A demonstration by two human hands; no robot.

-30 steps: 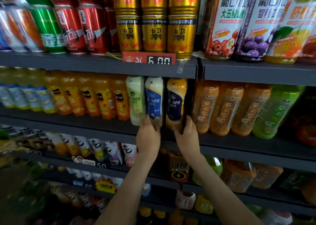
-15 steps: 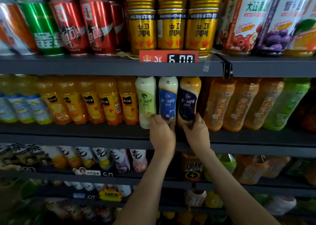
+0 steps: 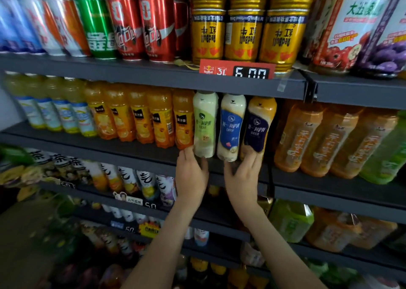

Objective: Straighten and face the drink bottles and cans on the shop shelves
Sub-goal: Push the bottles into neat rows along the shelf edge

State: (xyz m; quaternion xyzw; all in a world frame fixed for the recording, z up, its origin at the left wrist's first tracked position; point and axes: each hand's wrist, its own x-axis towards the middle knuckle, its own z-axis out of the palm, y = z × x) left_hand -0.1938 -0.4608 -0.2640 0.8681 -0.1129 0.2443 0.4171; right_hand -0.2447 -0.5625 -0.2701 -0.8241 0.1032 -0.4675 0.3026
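Head view: left hand (image 3: 191,174) spread, cupping green-label bottle (image 3: 204,125) base; right hand (image 3: 242,180) spread, touching navy-label bottle (image 3: 257,127) base.

The shelves (image 3: 153,82) are dark grey. On top, blue-and-white cans (image 3: 19,23), an orange-and-white can (image 3: 66,25), a green can (image 3: 96,25) with white lettering, red cans (image 3: 140,25) with a white swirl, and gold cans (image 3: 243,31) with red hearts and dark print. The price tag (image 3: 237,71) is red with white digits on black. Below stand pale yellow bottles (image 3: 50,108) with blue-white labels, orange bottles (image 3: 140,115) with black patches, a cream bottle (image 3: 205,124) labelled light green, a cream one (image 3: 231,126) labelled blue, a yellow one (image 3: 259,124) labelled navy, amber bottles (image 3: 325,139) with white script, and a green bottle (image 3: 386,157)
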